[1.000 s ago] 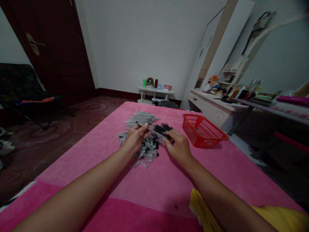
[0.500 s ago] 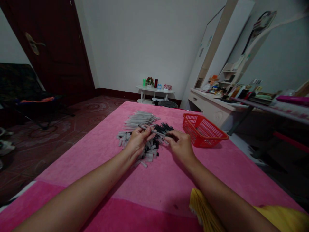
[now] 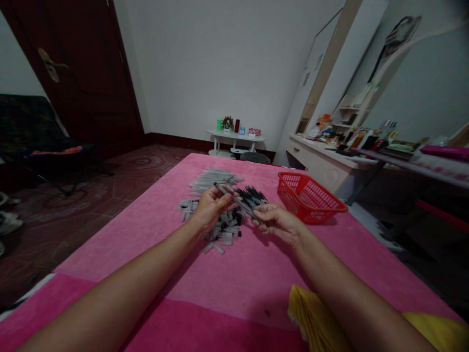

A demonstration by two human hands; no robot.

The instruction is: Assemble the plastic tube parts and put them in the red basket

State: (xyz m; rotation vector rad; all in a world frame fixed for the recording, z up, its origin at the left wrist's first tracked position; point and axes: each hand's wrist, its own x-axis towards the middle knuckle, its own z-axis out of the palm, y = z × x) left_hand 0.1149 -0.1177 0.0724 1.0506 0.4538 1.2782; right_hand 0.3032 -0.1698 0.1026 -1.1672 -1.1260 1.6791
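Observation:
Between my hands, above the piles, a slim pen [image 3: 238, 201] slants down to the right. My left hand [image 3: 211, 208] pinches its upper, dark-tipped end. The fingers of my right hand [image 3: 273, 217] are closed on its lower end; the tip there is hidden. Behind my left hand lies a stack of pale pen barrels [image 3: 210, 179]. Black refills or dark-ended pen parts [image 3: 253, 194] are heaped just beyond my right hand. Loose clear and black pen caps [image 3: 225, 234] lie below and beside my left hand.
A red plastic basket [image 3: 311, 198] stands on the pink cloth [image 3: 220, 283], right of my right hand. Yellow fabric [image 3: 311, 318] lies near my right forearm. Farther back are a small white table [image 3: 234, 134] and a dresser [image 3: 330, 166] crowded with bottles.
My right hand has turned and moved slightly down, its fingers now wrapped about the pen's lower end. The pen tilts more steeply; my left hand still pinches it.

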